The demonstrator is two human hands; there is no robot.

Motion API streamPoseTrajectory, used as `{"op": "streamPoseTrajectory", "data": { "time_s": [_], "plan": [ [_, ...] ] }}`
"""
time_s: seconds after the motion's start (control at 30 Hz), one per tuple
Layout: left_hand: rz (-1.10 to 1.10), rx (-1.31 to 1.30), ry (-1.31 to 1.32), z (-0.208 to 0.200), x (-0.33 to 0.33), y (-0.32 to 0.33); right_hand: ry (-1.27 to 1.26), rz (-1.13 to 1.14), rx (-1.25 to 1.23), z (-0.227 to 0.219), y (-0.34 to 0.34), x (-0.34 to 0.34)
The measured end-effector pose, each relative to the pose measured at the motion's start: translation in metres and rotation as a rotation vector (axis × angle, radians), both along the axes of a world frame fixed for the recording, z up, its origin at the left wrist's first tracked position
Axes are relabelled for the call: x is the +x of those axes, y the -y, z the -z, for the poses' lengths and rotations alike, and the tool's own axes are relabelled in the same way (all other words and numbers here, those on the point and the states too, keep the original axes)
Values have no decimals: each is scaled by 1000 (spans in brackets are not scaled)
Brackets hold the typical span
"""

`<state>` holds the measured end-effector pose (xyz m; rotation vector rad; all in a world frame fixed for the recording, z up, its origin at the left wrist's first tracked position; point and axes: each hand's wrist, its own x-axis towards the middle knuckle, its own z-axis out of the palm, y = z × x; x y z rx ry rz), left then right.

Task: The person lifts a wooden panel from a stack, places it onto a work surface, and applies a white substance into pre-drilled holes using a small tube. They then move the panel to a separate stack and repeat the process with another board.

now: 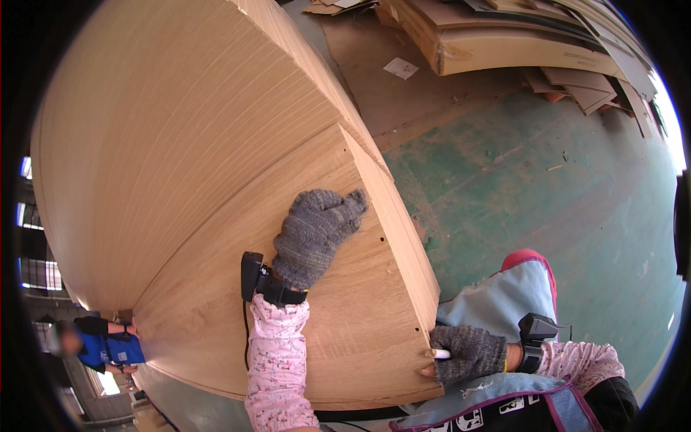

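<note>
My left hand, in a grey knit glove, rests on the top of a stack of wood-grain panels. Its fingers are curled in, with the tips close to the panel's right edge near a row of small dark holes. Whatever may lie beneath those fingers is hidden. At the near right corner, my right hand wears a grey glove that leaves fingertips bare. It grips a short white stick beside the panel edge, and a fingertip touches the corner.
A tall stack of similar boards adjoins on the far left. Flattened cardboard boxes lie at the upper right on the green floor. Another person in blue stands at the panel's far left end.
</note>
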<state>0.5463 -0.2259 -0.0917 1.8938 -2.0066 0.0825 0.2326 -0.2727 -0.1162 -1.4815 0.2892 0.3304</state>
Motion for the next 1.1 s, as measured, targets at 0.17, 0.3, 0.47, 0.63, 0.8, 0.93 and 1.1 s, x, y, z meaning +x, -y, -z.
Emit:
{"op": "streamPoseTrajectory", "data": {
  "time_s": [0.17,0.3,0.47,0.63,0.8,0.93,1.1],
  "plan": [
    [-69,93,1,0,-5,-8,8,-16,17,1,0,0],
    [-61,37,-150,-1,-4,-4,49,24,-19,2,-2,0],
    [-75,22,-35,-1,-6,-1,27,-4,-4,4,-1,-1],
    [-35,57,12,0,-5,0,45,41,27,5,-1,0],
    [-72,3,-245,-1,3,8,44,76,39,6,-5,-3],
    [-120,86,127,-2,6,14,79,62,-5,11,-7,-3],
    [27,12,-59,-3,4,8,31,-73,-101,12,-4,-3]
  ]
}}
